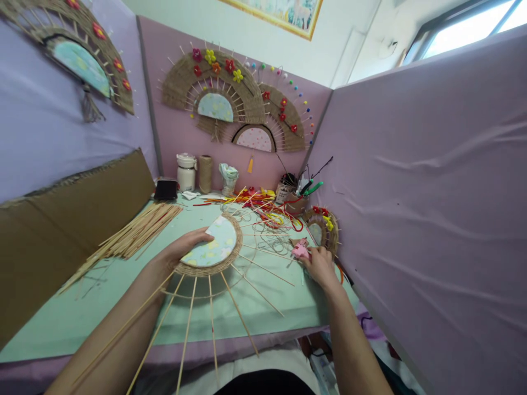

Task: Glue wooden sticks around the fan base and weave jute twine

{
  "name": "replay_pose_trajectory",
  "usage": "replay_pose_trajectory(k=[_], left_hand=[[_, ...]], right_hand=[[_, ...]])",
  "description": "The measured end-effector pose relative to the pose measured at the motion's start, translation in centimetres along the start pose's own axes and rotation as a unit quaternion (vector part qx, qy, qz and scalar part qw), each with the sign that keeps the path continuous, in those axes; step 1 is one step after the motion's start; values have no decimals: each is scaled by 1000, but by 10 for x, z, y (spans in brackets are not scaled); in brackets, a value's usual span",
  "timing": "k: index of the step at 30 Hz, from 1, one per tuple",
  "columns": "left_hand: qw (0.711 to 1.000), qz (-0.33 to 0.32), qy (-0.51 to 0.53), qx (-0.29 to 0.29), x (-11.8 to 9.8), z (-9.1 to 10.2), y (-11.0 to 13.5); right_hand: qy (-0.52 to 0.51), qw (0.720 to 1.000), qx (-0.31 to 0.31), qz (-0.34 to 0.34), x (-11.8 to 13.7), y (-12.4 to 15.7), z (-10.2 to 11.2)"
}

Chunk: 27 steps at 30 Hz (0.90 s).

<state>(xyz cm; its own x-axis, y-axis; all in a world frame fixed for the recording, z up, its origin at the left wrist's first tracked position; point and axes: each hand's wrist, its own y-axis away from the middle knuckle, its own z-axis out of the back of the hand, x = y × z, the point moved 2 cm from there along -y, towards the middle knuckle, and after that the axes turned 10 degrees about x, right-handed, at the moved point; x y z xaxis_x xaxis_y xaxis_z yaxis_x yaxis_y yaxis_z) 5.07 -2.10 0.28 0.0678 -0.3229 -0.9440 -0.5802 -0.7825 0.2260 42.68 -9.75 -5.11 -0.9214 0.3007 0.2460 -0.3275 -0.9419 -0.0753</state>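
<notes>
**Left hand (181, 249) pressing down, right hand (319, 267) at work beside it**

A loose bundle of thin bamboo sticks (135, 233) lies far left on the pale green desk (94, 312). The left hand lies flat with its fingers open on the half-round pale blue paper fan panel (218, 241), whose jute-bound spokes radiate toward the person. Further right, the small pink flower-shaped piece (300, 250) lies just beyond the right hand and touches its bent fingers. I cannot tell whether they pinch it. The left hand is well apart from it.
</notes>
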Motion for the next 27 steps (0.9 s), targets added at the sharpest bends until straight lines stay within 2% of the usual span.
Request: replay_pose_trajectory(k=[3, 5, 9, 12, 14, 16, 20, 27], left_hand=[[1000, 4, 15, 16, 2, 2, -1], [1000, 7, 22, 20, 3, 3, -2], [998, 11, 45, 36, 5, 2, -3], [996, 22, 63, 54, 4, -4, -1], [995, 28, 71, 64, 4, -7, 1], [994, 29, 74, 69, 4, -9, 2], [994, 28, 76, 78, 5, -11, 1], [993, 41, 72, 81, 6, -16, 1]], right_hand=[[-119, 988, -64, 68, 8, -5, 11], [-245, 958, -77, 126, 22, -11, 16], [-468, 865, -10, 180, 68, -22, 14], [-585, 774, 59, 236, 101, -26, 10], [-648, 712, 118, 244, 115, -28, 7], [-684, 672, 167, 229, 122, -29, 5], [-704, 654, 184, 207, 125, -34, 5], [-696, 661, 200, 199, 137, -38, 2]])
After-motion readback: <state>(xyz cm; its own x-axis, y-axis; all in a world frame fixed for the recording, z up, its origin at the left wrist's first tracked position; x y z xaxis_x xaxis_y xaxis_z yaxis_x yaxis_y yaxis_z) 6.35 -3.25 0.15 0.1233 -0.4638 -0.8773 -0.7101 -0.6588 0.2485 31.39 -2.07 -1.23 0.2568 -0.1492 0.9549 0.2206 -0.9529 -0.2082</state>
